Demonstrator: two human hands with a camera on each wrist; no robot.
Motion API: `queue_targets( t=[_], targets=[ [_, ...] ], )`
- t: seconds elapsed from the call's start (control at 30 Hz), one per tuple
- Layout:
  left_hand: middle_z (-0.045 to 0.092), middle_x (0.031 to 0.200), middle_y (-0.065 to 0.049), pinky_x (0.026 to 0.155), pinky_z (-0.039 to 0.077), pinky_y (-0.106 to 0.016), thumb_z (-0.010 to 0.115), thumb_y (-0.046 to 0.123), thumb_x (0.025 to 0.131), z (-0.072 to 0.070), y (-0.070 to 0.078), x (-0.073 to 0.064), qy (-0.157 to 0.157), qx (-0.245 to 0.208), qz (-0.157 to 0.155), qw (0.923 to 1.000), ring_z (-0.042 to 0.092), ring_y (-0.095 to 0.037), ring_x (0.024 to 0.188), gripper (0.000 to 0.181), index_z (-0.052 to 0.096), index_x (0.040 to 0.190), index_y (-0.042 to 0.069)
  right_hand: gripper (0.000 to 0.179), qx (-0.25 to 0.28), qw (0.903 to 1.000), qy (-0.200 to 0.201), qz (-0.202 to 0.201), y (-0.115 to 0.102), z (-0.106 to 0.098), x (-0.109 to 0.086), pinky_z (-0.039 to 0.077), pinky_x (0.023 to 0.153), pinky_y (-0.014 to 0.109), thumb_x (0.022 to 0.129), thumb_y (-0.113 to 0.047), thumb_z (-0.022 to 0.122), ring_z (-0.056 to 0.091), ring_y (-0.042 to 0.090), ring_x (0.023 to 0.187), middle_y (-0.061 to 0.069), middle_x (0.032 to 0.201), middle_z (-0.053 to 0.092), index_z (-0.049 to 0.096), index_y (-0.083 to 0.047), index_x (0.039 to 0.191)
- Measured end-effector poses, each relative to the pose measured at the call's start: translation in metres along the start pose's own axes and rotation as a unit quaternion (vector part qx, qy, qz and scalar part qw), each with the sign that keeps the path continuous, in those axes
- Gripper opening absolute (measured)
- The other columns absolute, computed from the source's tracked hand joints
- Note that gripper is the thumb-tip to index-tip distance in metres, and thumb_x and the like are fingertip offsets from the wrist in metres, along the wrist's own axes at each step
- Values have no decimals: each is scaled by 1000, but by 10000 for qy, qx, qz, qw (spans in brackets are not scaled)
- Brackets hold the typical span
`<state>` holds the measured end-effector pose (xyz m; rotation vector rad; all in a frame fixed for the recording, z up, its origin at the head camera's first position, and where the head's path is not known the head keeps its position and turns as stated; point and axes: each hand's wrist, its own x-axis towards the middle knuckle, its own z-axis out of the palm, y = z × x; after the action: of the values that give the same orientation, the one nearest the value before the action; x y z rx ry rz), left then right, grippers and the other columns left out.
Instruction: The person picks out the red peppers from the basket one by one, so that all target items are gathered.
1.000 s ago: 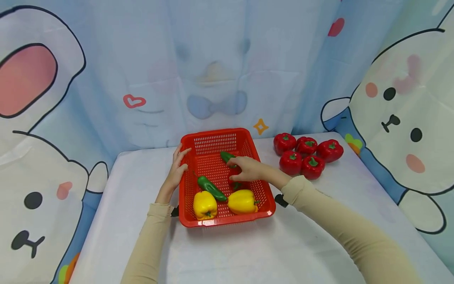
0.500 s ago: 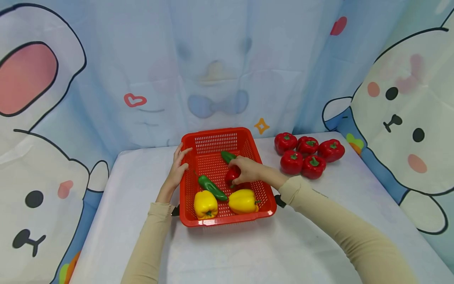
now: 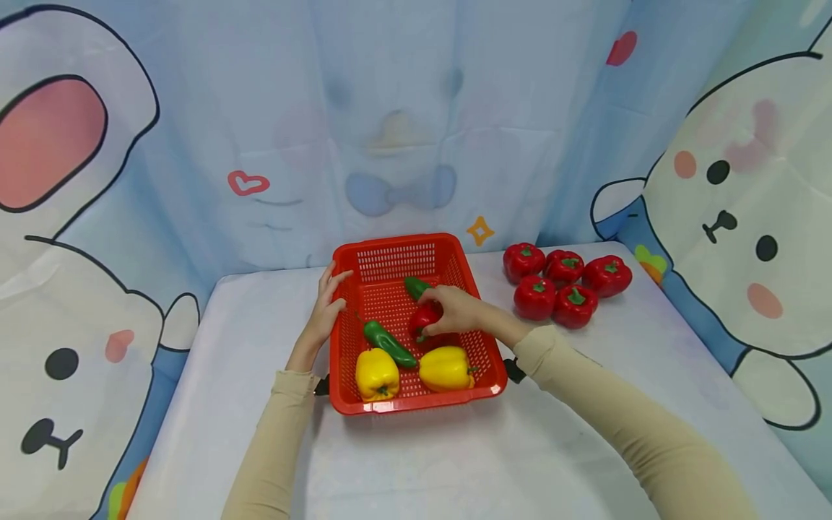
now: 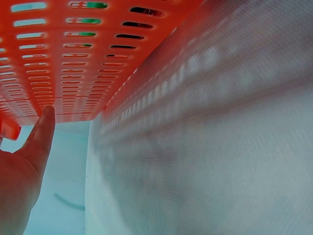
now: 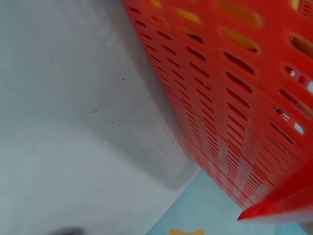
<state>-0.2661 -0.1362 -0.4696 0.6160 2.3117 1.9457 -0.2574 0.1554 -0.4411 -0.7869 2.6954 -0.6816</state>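
In the head view, a red bell pepper [image 3: 424, 320] is low in the red plastic basket [image 3: 373, 249]. My right hand [image 3: 455, 309] reaches over the basket's right side and holds this pepper, its fingers partly covering it. At the left rim, my left hand [image 3: 323, 310] grips the basket, thumb and a finger over the edge. The left wrist view shows a finger [image 4: 45, 129] against the outer basket wall [image 4: 73, 78]. Also in the basket are a long green chili pepper [image 3: 388, 343], a second green pepper [image 3: 416, 287] partly hidden by the right hand, and two yellow bell peppers [image 3: 377, 374].
Several red bell peppers [image 3: 534, 297] stand in a group to the right of the basket on the white-covered table [image 3: 416, 462]. Behind the table hangs a blue curtain [image 3: 286, 94] printed with rabbits.
The red bell pepper, mostly covered by my right hand a second ago, has turned and shifted slightly left in the basket. My left hand keeps its place on the rim.
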Motion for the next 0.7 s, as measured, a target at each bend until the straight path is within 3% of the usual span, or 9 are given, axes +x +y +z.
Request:
queue_targets(
  t=[0.3, 0.57, 0.7],
  targets=[
    [-6, 163, -20, 107, 20, -52, 35, -11, 84, 1, 0, -1, 15, 11, 62, 10000, -1, -40, 147, 60, 38, 144, -11, 54, 1171, 9915, 569, 92, 4, -24, -14, 51, 87, 39, 81, -30, 79, 58, 26, 104, 11, 120, 65, 62, -4, 125],
    [-5, 162, -21, 110, 16, -56, 35, -10, 84, 3, 3, -2, 82, 3, 94, 9999, -2, -40, 147, 59, 38, 143, -10, 57, 2395, 9637, 931, 726, 13, -60, -42, 50, 92, 47, 86, -36, 75, 58, 31, 115, 14, 131, 58, 58, -10, 134],
    [-5, 162, -20, 109, 16, -54, 35, -10, 84, 3, 2, -2, 75, 25, 77, 9999, -2, -38, 147, 60, 38, 143, -11, 64, 2565, 9535, 1190, 1046, 27, -77, -61, 50, 92, 48, 85, -42, 75, 57, 32, 118, 14, 134, 57, 55, -10, 137]
  ],
)
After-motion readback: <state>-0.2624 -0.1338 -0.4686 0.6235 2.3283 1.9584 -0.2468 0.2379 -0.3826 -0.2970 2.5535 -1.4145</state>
